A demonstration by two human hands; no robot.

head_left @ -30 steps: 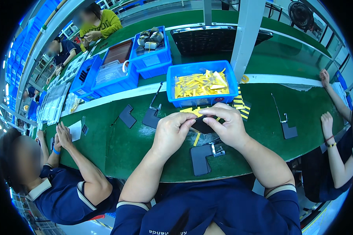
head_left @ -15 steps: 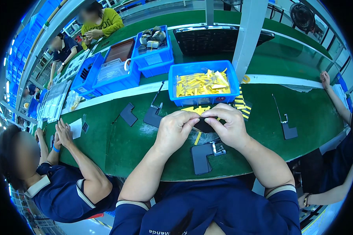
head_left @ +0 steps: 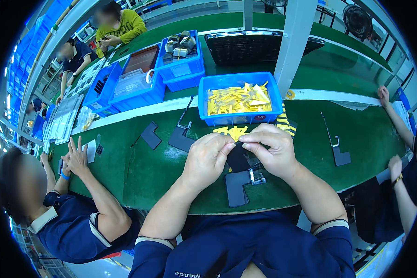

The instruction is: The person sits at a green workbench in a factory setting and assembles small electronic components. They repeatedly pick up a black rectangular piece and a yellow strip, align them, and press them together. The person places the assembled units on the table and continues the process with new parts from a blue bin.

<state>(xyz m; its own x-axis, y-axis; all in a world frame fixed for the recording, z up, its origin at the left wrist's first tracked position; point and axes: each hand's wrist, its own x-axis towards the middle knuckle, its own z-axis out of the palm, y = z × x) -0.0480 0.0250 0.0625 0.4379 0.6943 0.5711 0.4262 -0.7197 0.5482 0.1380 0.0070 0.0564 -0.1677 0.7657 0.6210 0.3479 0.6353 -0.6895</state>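
Close together over the near bench, my left hand (head_left: 210,156) and my right hand (head_left: 272,147) are both closed in a pinch. Between their fingertips they hold the upper edge of a dark flat piece (head_left: 237,160), which hangs below the fingers; its exact kind I cannot make out. Just beneath lies a dark grey L-shaped part (head_left: 237,189) with a small metal bracket (head_left: 257,177) at its corner. Behind my fingertips is a small pile of yellow strips (head_left: 234,131), partly hidden by the hands.
A blue bin (head_left: 241,98) of yellow strips stands beyond my hands. Other L-shaped parts (head_left: 151,135) lie on the green bench (head_left: 139,180), some with thin leads. Blue crates (head_left: 141,95) stand at the back left. Co-workers sit on both sides. A grey post (head_left: 295,48) rises behind the bin.
The dark piece now hangs lower between my fingers and covers more of the yellow strip below it. The left co-worker's fingers have spread, and the right co-worker's lower hand has risen.
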